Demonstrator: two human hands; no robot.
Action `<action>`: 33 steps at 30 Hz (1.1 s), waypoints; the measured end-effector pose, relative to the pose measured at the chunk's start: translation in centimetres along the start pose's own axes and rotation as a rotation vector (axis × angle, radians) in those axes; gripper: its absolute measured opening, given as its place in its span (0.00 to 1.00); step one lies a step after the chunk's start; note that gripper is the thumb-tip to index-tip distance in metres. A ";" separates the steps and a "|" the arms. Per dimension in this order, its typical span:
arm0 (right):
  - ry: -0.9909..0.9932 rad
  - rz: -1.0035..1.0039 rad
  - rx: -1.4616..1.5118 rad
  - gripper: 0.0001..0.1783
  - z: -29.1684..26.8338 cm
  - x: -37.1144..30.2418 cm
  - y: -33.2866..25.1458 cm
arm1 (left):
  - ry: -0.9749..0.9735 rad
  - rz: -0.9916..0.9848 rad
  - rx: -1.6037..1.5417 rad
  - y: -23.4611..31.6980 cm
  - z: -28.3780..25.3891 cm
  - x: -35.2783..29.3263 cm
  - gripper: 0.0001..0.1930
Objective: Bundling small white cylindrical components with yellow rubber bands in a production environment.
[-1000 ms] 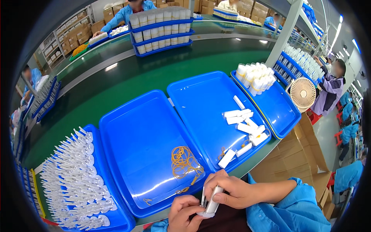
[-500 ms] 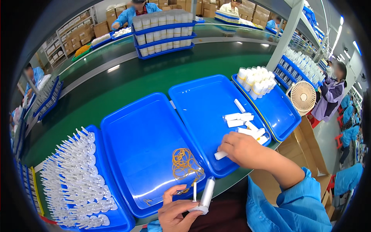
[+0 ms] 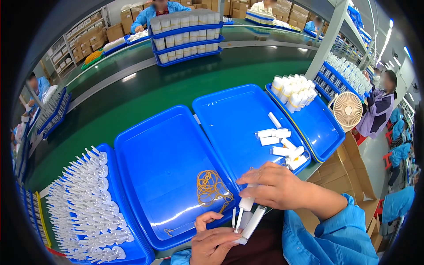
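Low in front of me, my left hand pinches the base of a small clear-and-white plastic assembly. A white cylinder in a clear sleeve and thin white stems rise from it. My right hand grips a white tube-like piece just above, its narrow lower end close to the stems; whether they touch I cannot tell. Beyond my right hand, several white tubes lie loose in a blue tray. Tan rubber bands lie in the blue tray beyond my left hand.
Stemmed white parts fill a tray at far left. Banded white tubes stand in the right tray, beside a beige fan and cardboard box. Stacked loaded trays stand across the green belt. Other people work around.
My right hand has come from the loose tubes toward my left hand, bringing a white tube-like piece above the assembly. My left hand has shifted slightly right, and the assembly tilts more.
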State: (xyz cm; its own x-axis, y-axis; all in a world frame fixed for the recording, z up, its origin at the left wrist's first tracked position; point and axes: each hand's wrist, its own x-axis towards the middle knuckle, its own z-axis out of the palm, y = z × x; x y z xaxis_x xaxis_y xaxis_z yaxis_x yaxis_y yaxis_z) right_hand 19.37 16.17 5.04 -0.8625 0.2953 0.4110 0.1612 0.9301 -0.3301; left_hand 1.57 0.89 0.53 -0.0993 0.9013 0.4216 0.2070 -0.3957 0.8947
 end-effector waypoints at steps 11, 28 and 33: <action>-0.052 0.092 0.270 0.13 -1.4 0.6 -0.8 | 0.006 -0.019 -0.158 -0.1 -0.8 -0.2 0.05; -0.104 0.588 1.195 0.09 -0.9 -1.1 -0.7 | -0.063 0.147 -0.112 0.1 -1.3 -0.2 0.05; -0.132 0.552 1.134 0.09 -0.8 -1.2 -0.4 | -0.062 0.155 -0.093 0.1 -1.3 0.0 0.04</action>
State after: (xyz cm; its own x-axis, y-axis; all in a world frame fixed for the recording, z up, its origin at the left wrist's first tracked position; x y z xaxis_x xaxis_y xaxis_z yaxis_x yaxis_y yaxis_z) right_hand 20.66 15.59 5.37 -0.8633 0.4984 -0.0790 0.0698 -0.0370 -0.9969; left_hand 0.36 0.60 0.83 -0.0120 0.8362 0.5482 0.1238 -0.5428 0.8307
